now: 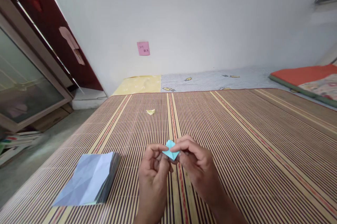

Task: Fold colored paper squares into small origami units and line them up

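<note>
A small light-blue folded paper [171, 154], diamond-shaped with a crease down its middle, is held between both hands above the striped mat. My left hand [154, 168] pinches its left corner with thumb and forefinger. On the opposite corner, my right hand [196, 157] grips with its fingers curled and the forefinger across the front. The underside of the paper and some fingertips are hidden. To the left of my hands lies a thick stack of creased paper sheets [86, 178], the top one bluish-grey.
A striped woven mat [244, 154] covers the bed. Farther back on it sits a small yellow folded paper [151, 112]. An orange and patterned quilt [302, 75] lies at the right rear. The white wall behind bears a pink note [143, 48]; floor shows at left.
</note>
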Demonstrator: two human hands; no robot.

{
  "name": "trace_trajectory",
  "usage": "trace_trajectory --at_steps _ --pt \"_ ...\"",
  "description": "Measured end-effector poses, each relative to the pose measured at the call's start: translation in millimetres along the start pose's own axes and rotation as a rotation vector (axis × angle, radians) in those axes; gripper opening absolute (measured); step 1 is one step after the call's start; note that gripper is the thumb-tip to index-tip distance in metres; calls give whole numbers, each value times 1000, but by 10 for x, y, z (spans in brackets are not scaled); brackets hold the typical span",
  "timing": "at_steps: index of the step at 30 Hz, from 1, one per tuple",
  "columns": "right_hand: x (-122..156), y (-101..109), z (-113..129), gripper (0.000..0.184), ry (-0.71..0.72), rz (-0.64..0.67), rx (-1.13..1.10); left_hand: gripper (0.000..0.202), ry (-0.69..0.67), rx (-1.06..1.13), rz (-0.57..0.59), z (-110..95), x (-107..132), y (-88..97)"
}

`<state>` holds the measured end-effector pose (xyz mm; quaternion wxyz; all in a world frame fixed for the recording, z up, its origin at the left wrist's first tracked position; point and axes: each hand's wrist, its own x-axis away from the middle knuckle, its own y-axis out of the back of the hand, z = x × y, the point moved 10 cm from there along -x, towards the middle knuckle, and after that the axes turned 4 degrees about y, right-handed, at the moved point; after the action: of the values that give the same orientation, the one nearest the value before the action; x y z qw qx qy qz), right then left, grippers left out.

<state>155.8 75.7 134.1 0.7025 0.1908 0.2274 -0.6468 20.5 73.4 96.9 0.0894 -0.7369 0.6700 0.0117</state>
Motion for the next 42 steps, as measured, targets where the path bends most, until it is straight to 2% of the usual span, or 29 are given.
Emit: trace_trajectory --at_steps 3,11,17,22,27,31,35,38,42 --pt "-21 -15 50 21 35 31 68 11 7 55 -30 19 -15 45" --pt "-7 -33 218 26 244 65 350 19 100 223 -58 130 -21 48" --pt "-15 36 203 18 223 -3 298 19 112 245 -74 157 -31 59" --pt "-27 48 226 15 202 -8 255 17 60 133 -67 73 -23 71" --pt "10 85 77 11 71 -106 101 18 16 92 -51 -33 31 17" --pt "50 142 -19 8 28 -215 88 20 60 125 -62 6 30 -8" --pt "50 194 5 8 49 -240 172 20 148 238 25 110 -14 -79" --pt "18 203 61 9 68 -190 237 29 179 168 90 136 -51 -100" --pt "-26 92 5 12 -2 15 289 16 87 -67 108 38 -98 -44"
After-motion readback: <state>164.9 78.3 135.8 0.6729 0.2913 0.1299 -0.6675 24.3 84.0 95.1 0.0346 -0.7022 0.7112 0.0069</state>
